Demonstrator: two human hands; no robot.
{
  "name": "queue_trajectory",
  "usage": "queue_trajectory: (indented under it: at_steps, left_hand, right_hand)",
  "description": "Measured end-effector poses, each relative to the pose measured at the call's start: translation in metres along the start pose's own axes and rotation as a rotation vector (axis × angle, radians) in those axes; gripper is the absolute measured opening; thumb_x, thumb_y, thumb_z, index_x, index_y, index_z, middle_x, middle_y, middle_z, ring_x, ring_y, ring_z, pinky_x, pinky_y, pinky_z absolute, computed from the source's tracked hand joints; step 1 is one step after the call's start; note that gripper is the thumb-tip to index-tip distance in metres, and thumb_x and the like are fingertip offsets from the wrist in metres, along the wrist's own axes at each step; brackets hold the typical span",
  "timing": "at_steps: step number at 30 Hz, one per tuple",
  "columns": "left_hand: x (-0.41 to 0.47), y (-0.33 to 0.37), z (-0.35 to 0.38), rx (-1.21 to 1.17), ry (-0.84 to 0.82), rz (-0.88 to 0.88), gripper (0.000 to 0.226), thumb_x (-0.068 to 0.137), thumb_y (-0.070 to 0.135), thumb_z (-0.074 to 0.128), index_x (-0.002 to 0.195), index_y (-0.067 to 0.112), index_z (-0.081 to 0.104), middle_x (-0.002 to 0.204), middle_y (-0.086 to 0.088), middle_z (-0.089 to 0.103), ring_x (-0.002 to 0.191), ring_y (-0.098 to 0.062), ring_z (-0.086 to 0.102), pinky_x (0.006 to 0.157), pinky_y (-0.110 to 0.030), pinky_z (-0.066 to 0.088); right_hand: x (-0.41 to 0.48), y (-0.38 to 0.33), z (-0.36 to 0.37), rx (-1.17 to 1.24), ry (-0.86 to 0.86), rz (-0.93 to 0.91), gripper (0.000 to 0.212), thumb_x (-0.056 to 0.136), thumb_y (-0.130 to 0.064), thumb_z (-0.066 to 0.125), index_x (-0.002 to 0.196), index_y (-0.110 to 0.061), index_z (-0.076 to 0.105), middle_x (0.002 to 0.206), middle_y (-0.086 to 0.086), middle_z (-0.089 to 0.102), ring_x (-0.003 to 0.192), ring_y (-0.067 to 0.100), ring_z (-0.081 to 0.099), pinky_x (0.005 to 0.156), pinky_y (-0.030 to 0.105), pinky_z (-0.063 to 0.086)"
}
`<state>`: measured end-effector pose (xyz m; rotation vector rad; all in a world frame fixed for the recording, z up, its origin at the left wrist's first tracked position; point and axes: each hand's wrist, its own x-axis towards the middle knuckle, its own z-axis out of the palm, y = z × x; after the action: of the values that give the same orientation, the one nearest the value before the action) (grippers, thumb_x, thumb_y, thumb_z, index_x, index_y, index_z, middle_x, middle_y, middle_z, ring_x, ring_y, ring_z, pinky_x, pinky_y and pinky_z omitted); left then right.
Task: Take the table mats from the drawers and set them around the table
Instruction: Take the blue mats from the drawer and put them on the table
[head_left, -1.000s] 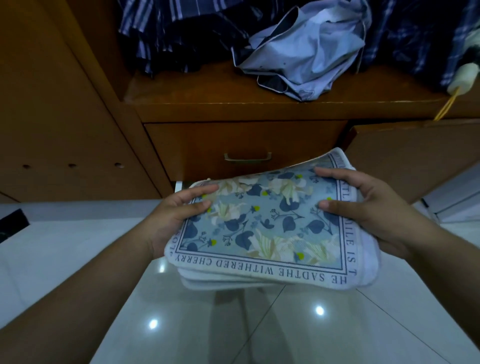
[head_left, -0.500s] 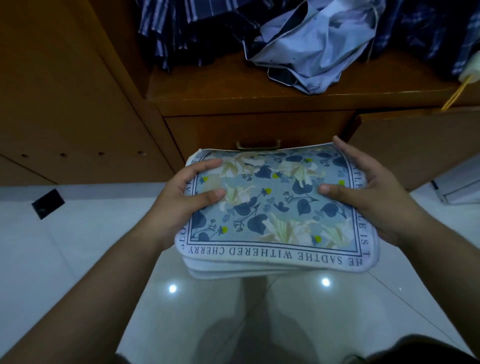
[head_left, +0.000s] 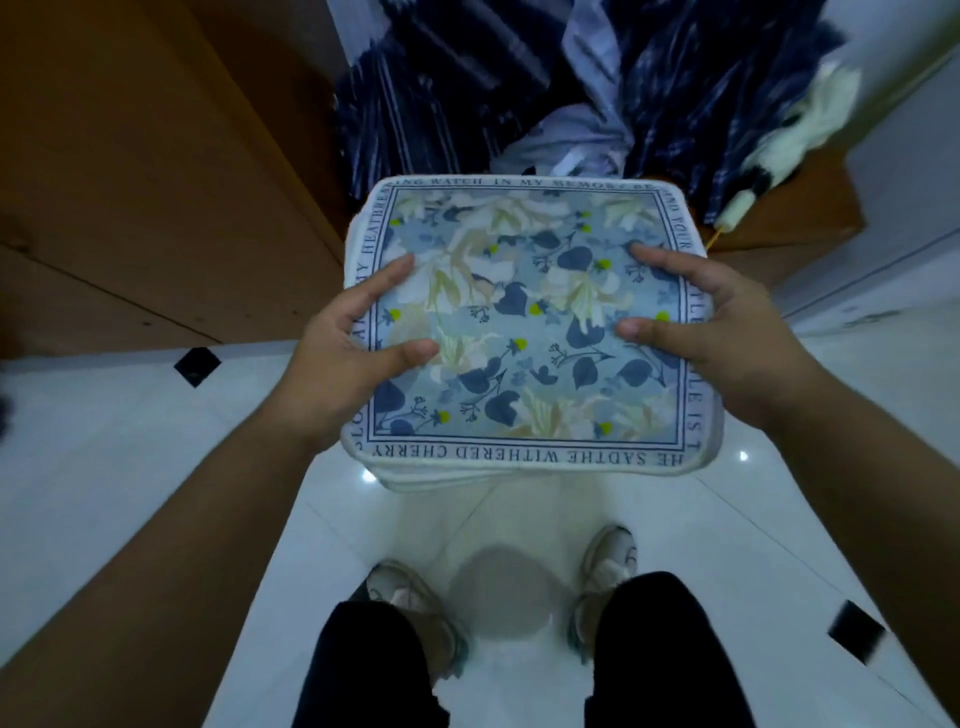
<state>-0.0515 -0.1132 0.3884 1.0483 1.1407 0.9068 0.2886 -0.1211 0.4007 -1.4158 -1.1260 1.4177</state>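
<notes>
A stack of blue floral fabric table mats (head_left: 524, 332), each edged in white with a printed line of lettering round the border, sits in the middle of the frame, held flat in the air above the floor. The edges of several more mats show under the top one along its near side.

The left hand (head_left: 337, 364) grips the stack's left edge, thumb and forefinger spread on the top mat, the rest of the fingers hidden beneath. The right hand (head_left: 727, 343) holds the right edge the same way, thumb and forefinger pressed on the floral print.

Below the mats lies a glossy white tiled floor (head_left: 130, 441) with small black diamond insets (head_left: 196, 366). At the bottom centre stand the person's pale worn shoes (head_left: 410, 592) and black trouser legs (head_left: 363, 670).

A brown wooden cabinet (head_left: 130, 182) fills the upper left. At the top centre, behind the stack's far edge, hangs dark blue striped cloth (head_left: 441, 78) with a crumpled pale blue garment (head_left: 576, 135) beside it. The upper right is too blurred to make out.
</notes>
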Motion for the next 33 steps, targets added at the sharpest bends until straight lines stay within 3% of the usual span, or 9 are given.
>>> queue_trajectory:
  at_steps: [6, 12, 14, 17, 20, 24, 33]
  left_hand:
    - [-0.050, 0.177, 0.025, -0.007, -0.025, -0.005, 0.073, 0.067, 0.013, 0.089, 0.132, 0.037, 0.066, 0.132, 0.014, 0.066, 0.117, -0.021, 0.067, 0.083, -0.045, 0.061]
    - [-0.097, 0.311, 0.052, 0.071, -0.061, 0.174, 0.074, 0.069, 0.005, 0.085, 0.135, 0.030, 0.063, 0.136, 0.015, 0.063, 0.122, -0.018, 0.064, 0.087, -0.040, 0.060]
    - [-0.112, 0.338, 0.062, 0.076, -0.043, 0.221, 0.078, 0.069, 0.005, 0.086, 0.136, 0.034, 0.061, 0.139, 0.014, 0.062, 0.123, -0.019, 0.064, 0.088, -0.040, 0.060]
    - [-0.136, 0.361, 0.078, 0.017, -0.006, 0.220, 0.073, 0.073, 0.012, 0.087, 0.136, 0.038, 0.061, 0.140, 0.005, 0.062, 0.122, -0.026, 0.064, 0.091, -0.051, 0.057]
    - [-0.166, 0.371, 0.092, 0.020, 0.156, 0.278, 0.063, 0.075, 0.024, 0.087, 0.132, 0.038, 0.065, 0.138, 0.009, 0.063, 0.122, -0.022, 0.064, 0.094, -0.049, 0.056]
    - [-0.215, 0.381, 0.096, 0.047, 0.352, 0.339, 0.067, 0.070, 0.033, 0.090, 0.132, 0.039, 0.065, 0.134, 0.014, 0.065, 0.117, -0.019, 0.067, 0.087, -0.041, 0.060]
    - [-0.366, 0.386, 0.088, 0.023, 0.777, 0.388, 0.078, 0.063, 0.029, 0.095, 0.132, 0.046, 0.063, 0.124, 0.014, 0.070, 0.106, -0.027, 0.073, 0.079, -0.047, 0.062]
  right_hand:
    - [-0.064, -0.180, -0.016, -0.007, 0.028, -0.035, 0.066, 0.061, -0.020, 0.091, 0.123, -0.035, 0.071, 0.131, -0.008, 0.065, 0.114, 0.019, 0.067, 0.084, 0.044, 0.060]
    - [-0.111, -0.308, -0.044, -0.031, -0.025, -0.197, 0.091, 0.059, -0.013, 0.091, 0.135, -0.049, 0.054, 0.132, -0.013, 0.063, 0.112, 0.019, 0.068, 0.082, 0.045, 0.061]
    - [-0.121, -0.337, -0.053, -0.052, -0.058, -0.248, 0.092, 0.057, -0.020, 0.093, 0.133, -0.051, 0.054, 0.135, -0.011, 0.060, 0.113, 0.019, 0.068, 0.083, 0.045, 0.060]
    - [-0.128, -0.368, -0.058, -0.083, -0.109, -0.306, 0.081, 0.052, -0.034, 0.095, 0.126, -0.047, 0.063, 0.127, -0.015, 0.065, 0.104, 0.011, 0.070, 0.076, 0.035, 0.062]
    - [-0.131, -0.388, -0.057, -0.114, -0.176, -0.357, 0.071, 0.056, -0.031, 0.094, 0.120, -0.046, 0.068, 0.111, -0.029, 0.067, 0.096, 0.001, 0.070, 0.070, 0.024, 0.060]
    - [-0.129, -0.409, -0.046, -0.125, -0.329, -0.366, 0.066, 0.057, -0.030, 0.094, 0.117, -0.044, 0.071, 0.114, -0.022, 0.069, 0.099, 0.014, 0.072, 0.074, 0.035, 0.062]
    - [-0.158, -0.458, 0.058, -0.131, -0.718, -0.489, 0.072, 0.053, -0.032, 0.095, 0.119, -0.044, 0.070, 0.114, -0.019, 0.072, 0.096, 0.014, 0.074, 0.073, 0.031, 0.061]
